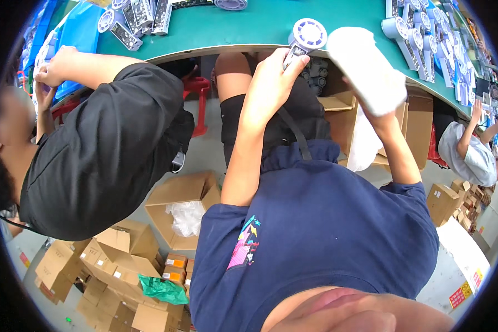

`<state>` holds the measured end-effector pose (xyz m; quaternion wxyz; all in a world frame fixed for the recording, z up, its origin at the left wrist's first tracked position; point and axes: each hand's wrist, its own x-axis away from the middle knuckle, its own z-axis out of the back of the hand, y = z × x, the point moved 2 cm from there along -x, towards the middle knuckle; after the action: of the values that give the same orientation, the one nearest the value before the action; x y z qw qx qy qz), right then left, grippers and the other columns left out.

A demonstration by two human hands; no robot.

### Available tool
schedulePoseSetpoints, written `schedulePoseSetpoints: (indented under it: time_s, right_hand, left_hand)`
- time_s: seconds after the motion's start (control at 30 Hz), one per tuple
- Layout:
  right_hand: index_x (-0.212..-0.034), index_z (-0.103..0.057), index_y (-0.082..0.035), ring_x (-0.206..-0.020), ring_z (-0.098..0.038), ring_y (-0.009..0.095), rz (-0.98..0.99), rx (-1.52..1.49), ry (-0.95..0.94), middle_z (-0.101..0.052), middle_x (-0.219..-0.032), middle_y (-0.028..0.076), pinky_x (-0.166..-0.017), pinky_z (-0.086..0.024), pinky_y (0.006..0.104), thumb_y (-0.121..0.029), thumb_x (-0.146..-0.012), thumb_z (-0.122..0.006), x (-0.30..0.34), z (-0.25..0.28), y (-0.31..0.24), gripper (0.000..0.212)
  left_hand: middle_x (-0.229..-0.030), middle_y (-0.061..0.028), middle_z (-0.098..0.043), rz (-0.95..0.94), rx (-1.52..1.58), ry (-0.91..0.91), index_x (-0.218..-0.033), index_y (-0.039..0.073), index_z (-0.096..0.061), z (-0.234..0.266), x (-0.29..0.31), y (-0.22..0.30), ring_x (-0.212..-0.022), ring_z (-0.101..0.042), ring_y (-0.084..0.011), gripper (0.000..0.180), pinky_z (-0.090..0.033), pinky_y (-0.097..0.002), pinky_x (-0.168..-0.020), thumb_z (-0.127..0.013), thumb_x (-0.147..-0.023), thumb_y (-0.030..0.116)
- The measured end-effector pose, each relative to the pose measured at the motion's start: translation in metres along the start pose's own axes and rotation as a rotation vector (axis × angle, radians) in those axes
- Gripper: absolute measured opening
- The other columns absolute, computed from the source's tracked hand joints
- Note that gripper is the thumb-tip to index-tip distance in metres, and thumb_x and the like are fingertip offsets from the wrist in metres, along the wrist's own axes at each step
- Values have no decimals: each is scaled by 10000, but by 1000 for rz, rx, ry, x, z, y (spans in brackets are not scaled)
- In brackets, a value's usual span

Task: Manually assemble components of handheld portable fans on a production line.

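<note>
My left hand [279, 74] is closed on the handle of a lavender handheld fan body [309, 34], with its round slotted head tilted up over the table's near edge. Part of a dark circuit strip shows along the handle. To the right, my right hand [383, 117] grips a white, soft-looking sleeve [353, 52], which hides most of its fingers. The fan body and the sleeve are close together but apart. More fan bodies [419, 41] lie in rows at the right of the green table [232, 29]; others [124, 33] are heaped at its left.
An open carton [418, 130] stands under the table by my right arm, with white sheeting [364, 144] hanging at it. A co-worker in black [105, 149] sits close at my left. Open cartons [177, 199] crowd the floor behind; a red stool [201, 105] stands between us.
</note>
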<state>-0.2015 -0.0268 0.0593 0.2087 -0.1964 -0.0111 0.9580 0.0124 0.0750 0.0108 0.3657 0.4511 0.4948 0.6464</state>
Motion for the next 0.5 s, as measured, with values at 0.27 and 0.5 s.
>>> schedulePoseSetpoints:
  time_s: [0.27, 0.5]
  right_hand:
    - [-1172, -682, 25, -953, -681, 160, -517, -727, 158, -738, -1052, 126, -844, -523, 312, -162, -887, -762, -20, 4, 8, 350]
    - [-1115, -714, 6, -891, -687, 148, -534, -711, 10, -750, -975, 90, -823, -519, 304, -279, -905, -748, -59, 30, 18, 355]
  left_hand:
    - [-728, -37, -574, -7, 34, -34, -947, 3, -601, 7, -5, -1, -607, -476, -85, 303, -408, -262, -564, -625, -981, 304]
    - [-752, 31, -588, 30, 35, -58, -984, 47, -641, 15, -3, 6, -576, -465, -3, 256, -382, -183, -496, -633, -983, 303]
